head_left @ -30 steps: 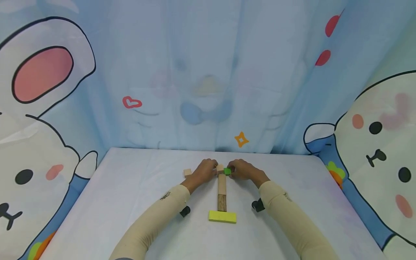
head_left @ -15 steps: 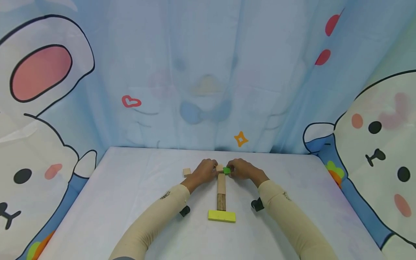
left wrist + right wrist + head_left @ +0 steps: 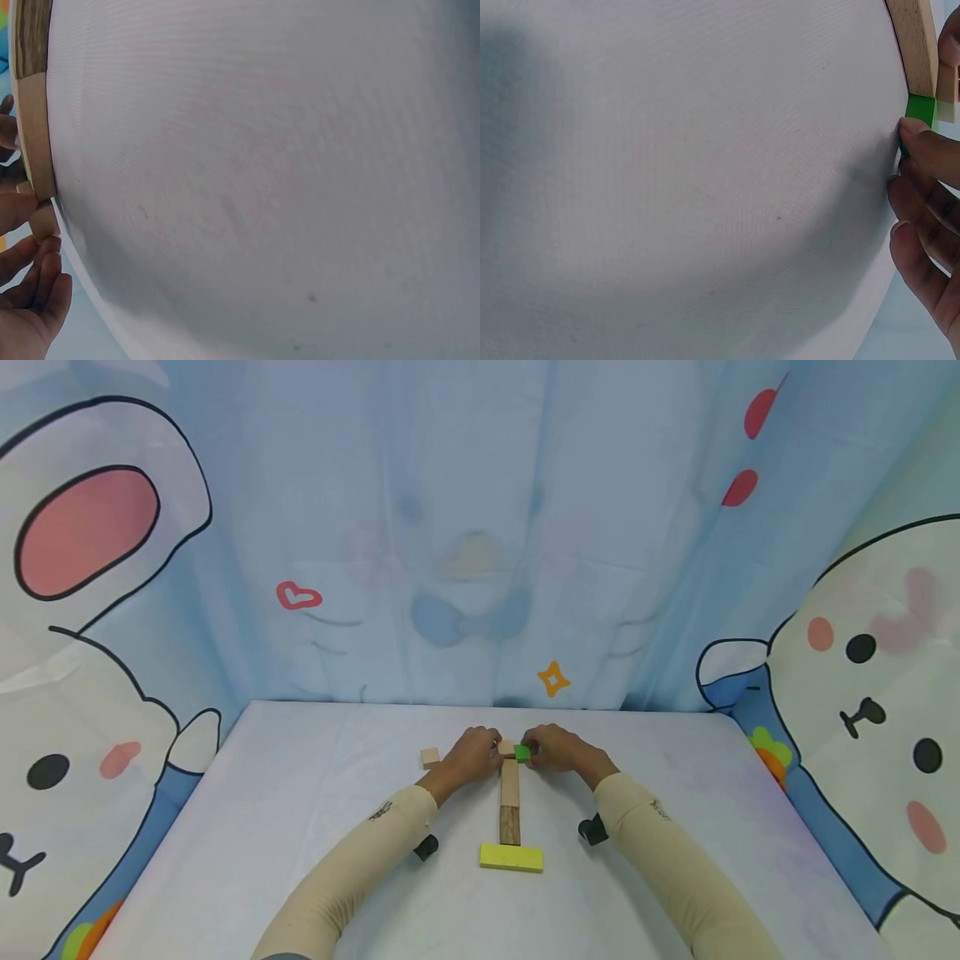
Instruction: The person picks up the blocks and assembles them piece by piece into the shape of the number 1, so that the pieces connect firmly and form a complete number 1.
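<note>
In the head view a light wooden block (image 3: 506,748) and a green block (image 3: 522,752) sit side by side at the far end of a row. My left hand (image 3: 474,754) pinches the light wooden block, also seen between thumb and fingers in the left wrist view (image 3: 43,219). From the other side my right hand (image 3: 557,748) pinches the green block (image 3: 921,111), its fingertips covering part of it. Below them the row runs through a long light wooden block (image 3: 510,783) and a dark-grained block (image 3: 510,825) to a yellow block (image 3: 512,857) lying crosswise.
A single small wooden block (image 3: 430,757) lies left of my left hand. Everything rests on a white-covered table (image 3: 360,877). A blue cartoon curtain (image 3: 465,468) hangs behind its far edge. Dark wrist cameras (image 3: 592,831) sit under the sleeves.
The head view has shifted slightly. Both hands stay at the far end of the row with the light wooden block and the green block; no clear movement of the blocks shows.
</note>
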Available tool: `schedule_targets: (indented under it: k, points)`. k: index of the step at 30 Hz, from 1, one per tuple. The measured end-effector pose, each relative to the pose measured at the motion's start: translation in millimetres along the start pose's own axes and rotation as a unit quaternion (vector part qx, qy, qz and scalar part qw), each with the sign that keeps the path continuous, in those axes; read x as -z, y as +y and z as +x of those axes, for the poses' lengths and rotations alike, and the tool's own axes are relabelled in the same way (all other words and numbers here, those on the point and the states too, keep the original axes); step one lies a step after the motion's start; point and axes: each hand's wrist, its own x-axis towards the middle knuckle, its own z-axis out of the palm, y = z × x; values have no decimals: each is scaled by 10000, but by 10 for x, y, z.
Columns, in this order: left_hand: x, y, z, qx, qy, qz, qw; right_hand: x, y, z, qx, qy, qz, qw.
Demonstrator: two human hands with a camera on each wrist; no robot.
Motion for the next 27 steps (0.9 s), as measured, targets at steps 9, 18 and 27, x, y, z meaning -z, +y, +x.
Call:
schedule_targets:
  k: [9,18,27]
  points:
    - [-16,-14,19,-13,-26,27,10000,15,-18,3,-151,-85,18,9998]
    - [-25,-20,19,-71,-16,66,10000,17,-14,7,-145,-97,-34,9998]
    - [-48,-31,30,-8,-96,-37,9999,9,9,14,-118,-105,-56,9999]
